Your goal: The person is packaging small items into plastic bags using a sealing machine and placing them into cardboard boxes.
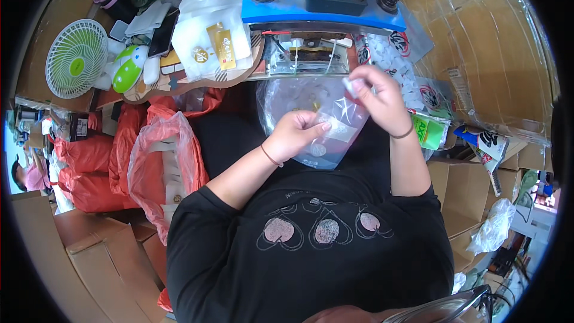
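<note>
In front of my chest, my left hand point(297, 134) pinches a clear plastic bag point(339, 125) between thumb and fingers. The bag hangs tilted, with a whitish panel and a round pale mark showing on it. At its upper right corner, my right hand point(384, 100) is closed in a pinch on a small white piece point(353, 87). Whether those fingers also grip the bag's edge I cannot tell. Behind the bag, a larger clear plastic bag point(272, 98) hangs below the table edge with small things inside, too blurred to name.
A blue press machine point(323, 17) with springs stands ahead. Left of it lie stacked white pouches point(212, 30), a phone point(162, 33) and a green-white fan point(76, 60). Small white packets point(388, 63) are heaped at right. Red bags point(89, 155) and cardboard boxes point(101, 257) crowd the left.
</note>
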`<state>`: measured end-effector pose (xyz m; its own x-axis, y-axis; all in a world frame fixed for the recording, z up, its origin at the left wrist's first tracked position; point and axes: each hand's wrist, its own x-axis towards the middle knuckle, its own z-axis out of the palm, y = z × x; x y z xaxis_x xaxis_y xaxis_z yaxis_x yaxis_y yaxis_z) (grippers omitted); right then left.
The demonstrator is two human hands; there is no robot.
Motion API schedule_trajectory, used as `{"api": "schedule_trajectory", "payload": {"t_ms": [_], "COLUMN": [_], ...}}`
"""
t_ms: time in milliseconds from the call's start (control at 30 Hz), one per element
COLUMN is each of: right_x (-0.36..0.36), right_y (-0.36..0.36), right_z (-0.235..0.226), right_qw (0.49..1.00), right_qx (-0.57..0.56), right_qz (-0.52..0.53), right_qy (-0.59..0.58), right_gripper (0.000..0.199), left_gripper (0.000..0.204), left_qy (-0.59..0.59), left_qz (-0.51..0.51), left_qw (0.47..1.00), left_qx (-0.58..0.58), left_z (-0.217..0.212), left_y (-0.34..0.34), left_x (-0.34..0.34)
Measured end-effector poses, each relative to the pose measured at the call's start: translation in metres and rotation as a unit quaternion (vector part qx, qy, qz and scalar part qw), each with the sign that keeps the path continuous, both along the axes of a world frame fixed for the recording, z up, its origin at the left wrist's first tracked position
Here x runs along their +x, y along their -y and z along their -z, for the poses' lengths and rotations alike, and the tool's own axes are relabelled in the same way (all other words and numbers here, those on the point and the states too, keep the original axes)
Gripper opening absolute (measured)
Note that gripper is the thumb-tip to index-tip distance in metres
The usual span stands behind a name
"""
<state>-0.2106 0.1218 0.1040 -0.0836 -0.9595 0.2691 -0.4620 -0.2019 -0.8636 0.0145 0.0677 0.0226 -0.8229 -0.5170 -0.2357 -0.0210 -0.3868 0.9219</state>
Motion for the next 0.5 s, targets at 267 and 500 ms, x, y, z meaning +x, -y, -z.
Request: {"api": "schedule_trajectory", "payload": {"t_ms": [267,500], "right_x": [-0.012,-0.023], "right_y": [-0.002,-0.004], "right_z": [0.002,-0.002], "right_qw": [0.995,0.989], "right_qx": [0.014,0.034], "right_qz": [-0.014,-0.091], "right_qy": [-0.094,-0.110], "right_gripper": [0.019,0.033], "left_gripper": [0.022,0.022], "left_qy": [-0.021,-0.027], "left_qz": [-0.016,0.054], "left_qw": [0.995,0.981], "left_qx": [0.092,0.184], "left_z": [-0.011,-0.003], "left_y": [-0.005,-0.005], "left_x": [-0.011,-0.014]}}
